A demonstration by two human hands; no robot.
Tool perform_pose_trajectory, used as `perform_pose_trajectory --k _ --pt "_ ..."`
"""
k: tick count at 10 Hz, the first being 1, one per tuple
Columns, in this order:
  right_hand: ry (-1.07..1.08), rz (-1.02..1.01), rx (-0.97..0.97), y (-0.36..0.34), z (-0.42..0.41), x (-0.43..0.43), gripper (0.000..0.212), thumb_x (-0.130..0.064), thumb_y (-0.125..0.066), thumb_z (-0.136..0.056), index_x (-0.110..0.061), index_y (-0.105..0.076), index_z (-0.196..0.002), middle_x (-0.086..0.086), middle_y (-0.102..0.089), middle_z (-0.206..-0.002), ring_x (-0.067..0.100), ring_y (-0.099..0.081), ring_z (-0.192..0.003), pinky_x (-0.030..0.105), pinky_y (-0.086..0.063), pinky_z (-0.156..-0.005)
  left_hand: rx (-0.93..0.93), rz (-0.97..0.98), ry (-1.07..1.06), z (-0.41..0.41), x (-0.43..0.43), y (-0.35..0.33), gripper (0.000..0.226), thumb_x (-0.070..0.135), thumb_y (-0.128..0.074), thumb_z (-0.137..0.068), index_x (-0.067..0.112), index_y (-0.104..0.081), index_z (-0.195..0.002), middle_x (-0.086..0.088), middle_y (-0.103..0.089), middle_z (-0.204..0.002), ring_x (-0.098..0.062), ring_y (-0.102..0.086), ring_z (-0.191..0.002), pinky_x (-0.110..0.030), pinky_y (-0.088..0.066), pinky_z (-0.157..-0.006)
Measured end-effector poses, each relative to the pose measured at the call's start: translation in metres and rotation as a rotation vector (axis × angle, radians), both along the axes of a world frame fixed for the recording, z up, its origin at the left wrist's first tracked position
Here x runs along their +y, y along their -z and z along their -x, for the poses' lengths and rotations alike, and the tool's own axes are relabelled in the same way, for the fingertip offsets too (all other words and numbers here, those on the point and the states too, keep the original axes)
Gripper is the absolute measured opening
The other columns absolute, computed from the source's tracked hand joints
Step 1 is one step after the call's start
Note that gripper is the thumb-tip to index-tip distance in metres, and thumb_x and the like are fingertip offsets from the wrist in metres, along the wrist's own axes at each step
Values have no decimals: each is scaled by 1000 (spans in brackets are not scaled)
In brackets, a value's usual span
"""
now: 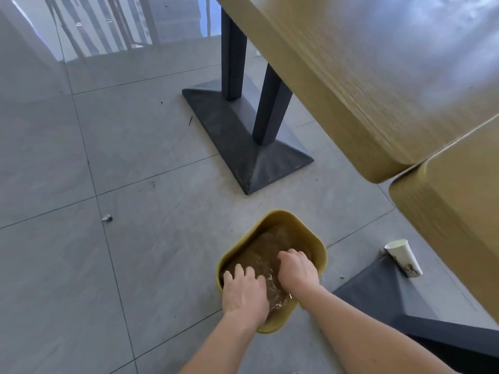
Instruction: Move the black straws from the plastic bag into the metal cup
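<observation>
Grey tiled floor (81, 157), small scrap of litter (106, 218) on it. Dark table base (243, 136) behind. Centre: yellow bin (272, 217) on the floor, both hands inside. Left hand (244, 290) flat, fingers spread, pressing down on clear plastic bag (272, 286) in the bin, not closed on it. Right hand (297, 268) curled over the plastic; actual pinch can't be told. No black straws or metal cup visible. Bag looks thin, crinkly, slippery, near weightless; best gathered at a bunched edge. Right: wooden tabletop (378, 76), tipped paper cup (403, 257).
</observation>
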State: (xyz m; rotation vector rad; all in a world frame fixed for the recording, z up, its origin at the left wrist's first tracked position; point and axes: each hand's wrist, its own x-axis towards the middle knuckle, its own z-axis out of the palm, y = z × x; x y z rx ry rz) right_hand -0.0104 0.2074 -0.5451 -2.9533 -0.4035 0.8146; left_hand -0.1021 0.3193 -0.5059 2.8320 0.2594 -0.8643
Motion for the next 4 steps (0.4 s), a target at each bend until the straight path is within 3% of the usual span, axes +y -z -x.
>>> perform_pose_trajectory --k 2,4 --pt "128 -46 26 -60 28 10 22 -18 -53 -93 -29 -62 -109 -7 -57 -96 17 -51 -91 32 -52 -79 18 46 -61 21 21 -60 56 40 -40 -98 27 -28 -152 -11 -21 -164 -35 -8 -153 -56 -8 -122" --pt "128 -164 -34 -164 45 25 20 -30 -50 -96 -28 -60 -114 -7 -61 -107 17 -55 -100 35 -52 -85 -17 82 -103 38 44 -154 59 33 -33 -100 23 -17 -156 -13 -14 -166 -38 -4 -153 -56 -8 -123"
